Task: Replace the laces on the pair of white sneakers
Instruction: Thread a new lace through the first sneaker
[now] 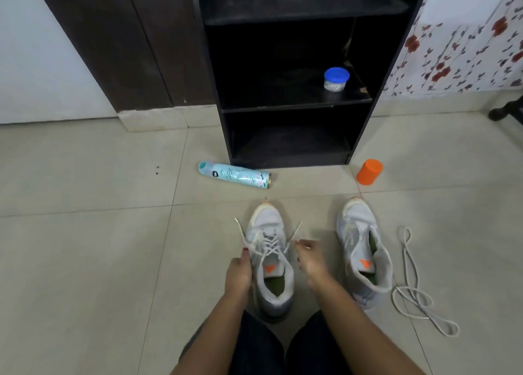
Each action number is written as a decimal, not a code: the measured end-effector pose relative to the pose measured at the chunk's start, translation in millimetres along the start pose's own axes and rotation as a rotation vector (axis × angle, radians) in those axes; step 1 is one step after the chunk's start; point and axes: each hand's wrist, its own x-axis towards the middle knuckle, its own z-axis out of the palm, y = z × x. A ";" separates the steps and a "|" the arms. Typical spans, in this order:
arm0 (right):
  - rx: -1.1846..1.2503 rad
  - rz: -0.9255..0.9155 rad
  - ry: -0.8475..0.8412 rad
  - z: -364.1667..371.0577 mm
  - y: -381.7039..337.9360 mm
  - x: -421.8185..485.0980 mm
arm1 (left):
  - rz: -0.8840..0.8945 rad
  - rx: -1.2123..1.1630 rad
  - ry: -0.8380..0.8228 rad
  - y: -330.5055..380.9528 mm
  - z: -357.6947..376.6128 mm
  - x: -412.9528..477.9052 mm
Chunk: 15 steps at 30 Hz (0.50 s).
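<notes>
Dark trousers (pixel 260 346) and two bare forearms fill the near edge, reaching out to the left sneaker (pixel 271 264), which stands on the floor tiles (pixel 85 247) just beyond the knees with its toe pointing away. A white lace (pixel 270 243) crosses this shoe's eyelets, and its two free ends angle out to either side. The left hand (pixel 237 272) pinches the left end against the shoe's side. The right hand (pixel 308 258) is blurred, its fingers curled just beside the right strand, and I cannot tell whether they hold it. The right sneaker (pixel 362 250) stands apart to the right with its tongue open. It looks mostly unlaced, though its far eyelets are too small to judge. A loose lace (pixel 416 295) lies in loops on the tiles just right of it. By my reading the job is around halfway: one shoe is being threaded or tightened and the other is still to do, though old lace and new cannot be told apart. As for writing, the spray can (pixel 235 175) lying farther off carries a teal floral label whose script is too small to read. Each sneaker shows only an orange triangle inside, with no legible brand.
</notes>
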 end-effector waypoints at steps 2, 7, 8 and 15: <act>0.020 -0.010 0.047 7.6 23.4 0.2 | 0.015 -0.014 -0.015 -12.1 6.0 3.6; 0.158 -0.126 0.027 19.9 26.1 3.3 | 0.285 -0.161 -0.028 29.5 14.9 -30.4; 0.208 -0.147 0.016 19.0 20.0 0.9 | 0.351 -0.165 -0.051 29.6 14.7 -33.6; 0.174 -0.320 -0.276 3.1 -1.7 -15.6 | 0.820 0.103 -0.127 28.2 8.7 -25.7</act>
